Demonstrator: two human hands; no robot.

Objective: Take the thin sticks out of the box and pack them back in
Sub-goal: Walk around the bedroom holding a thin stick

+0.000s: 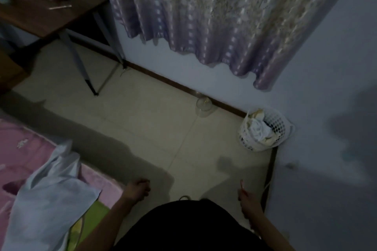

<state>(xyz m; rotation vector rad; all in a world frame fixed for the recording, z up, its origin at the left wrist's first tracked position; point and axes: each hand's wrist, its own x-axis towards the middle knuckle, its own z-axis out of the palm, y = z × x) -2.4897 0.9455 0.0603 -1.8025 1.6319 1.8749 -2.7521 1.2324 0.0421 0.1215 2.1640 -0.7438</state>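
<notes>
My right hand (246,201) hangs low at the bottom right, over the tiled floor, shut on a thin reddish stick (242,184) that points up out of the fist. My left hand (137,189) is at the bottom centre-left with its fingers curled in; nothing shows in it. Several more thin sticks (60,7) lie on the dark wooden table (49,20) at the far upper left, well away from both hands. The box is not clearly visible; blurred items crowd the table's back corner.
A white mesh bin (265,130) full of paper stands in the wall corner at right. A clear glass jar (204,106) sits on the floor by the skirting. A pink bed with a white plastic bag (49,195) lies at left. Curtain (214,16) hangs above.
</notes>
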